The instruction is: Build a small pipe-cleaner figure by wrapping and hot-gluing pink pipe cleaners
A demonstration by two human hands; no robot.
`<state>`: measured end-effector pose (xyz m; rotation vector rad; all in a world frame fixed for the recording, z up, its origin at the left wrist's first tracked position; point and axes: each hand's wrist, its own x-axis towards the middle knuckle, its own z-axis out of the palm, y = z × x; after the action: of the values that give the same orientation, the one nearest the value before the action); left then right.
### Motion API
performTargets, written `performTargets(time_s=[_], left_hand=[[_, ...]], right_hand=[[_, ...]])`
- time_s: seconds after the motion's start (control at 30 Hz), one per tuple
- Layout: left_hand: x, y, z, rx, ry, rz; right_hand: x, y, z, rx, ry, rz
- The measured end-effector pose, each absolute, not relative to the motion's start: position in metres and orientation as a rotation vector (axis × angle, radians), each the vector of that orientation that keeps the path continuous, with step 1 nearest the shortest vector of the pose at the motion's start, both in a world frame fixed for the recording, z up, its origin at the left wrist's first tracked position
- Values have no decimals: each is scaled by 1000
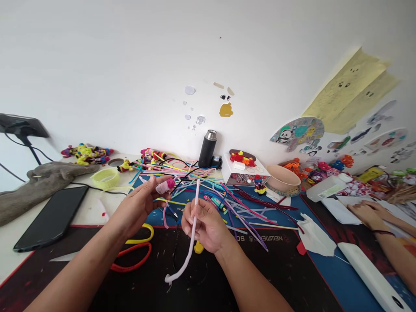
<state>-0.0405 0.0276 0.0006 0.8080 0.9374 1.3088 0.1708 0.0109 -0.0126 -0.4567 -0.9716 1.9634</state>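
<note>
Between the fingertips of my left hand point(140, 203) is a small coiled pipe-cleaner piece point(165, 186), pale pink with a bright magenta end. My right hand point(208, 226) pinches a long pale pink pipe cleaner point(187, 256). One end of it points up above the fingers, and the lower part hangs down in a curve with a bent tip. The two hands are apart, over the front of the desk mat. Scissors point(147, 251) with red and yellow handles lie under my left forearm, partly hidden by it. A small yellow item point(199, 247) shows just below my right hand.
Loose pipe cleaners point(247, 208) spread behind the hands. A black phone point(52, 216) lies at left. Against the wall stand a black flask point(208, 149), a white box point(243, 173) and a pinkish bowl point(282, 178). At right, another person's hands point(370, 212) rest near a white device point(373, 275).
</note>
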Motion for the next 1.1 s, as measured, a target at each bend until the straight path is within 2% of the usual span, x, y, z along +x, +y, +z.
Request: performTargets(time_s=[0.17, 0.33, 0.43, 0.53, 0.67, 0.87, 1.1], left_hand=[[-37, 24, 9, 815, 952, 1341], [-34, 21, 12, 841, 983, 1356], [-35, 20, 14, 831, 989, 1365], [-34, 18, 18, 827, 1007, 1383], [-33, 15, 24, 875, 1030, 1377], [-32, 16, 15, 972, 1033, 1322], [-32, 18, -3, 1180, 1131, 1219]], right_hand=[[170, 14, -13, -534, -978, 1946], [164, 11, -2, -765, -1063, 1760], [164, 5, 14, -889, -1309, 1563], [165, 4, 24, -1003, -1517, 1210], [157, 11, 11, -1105, -1688, 957], [144, 15, -18, -1168, -1727, 932], [154, 11, -21, -1196, -1709, 1095]])
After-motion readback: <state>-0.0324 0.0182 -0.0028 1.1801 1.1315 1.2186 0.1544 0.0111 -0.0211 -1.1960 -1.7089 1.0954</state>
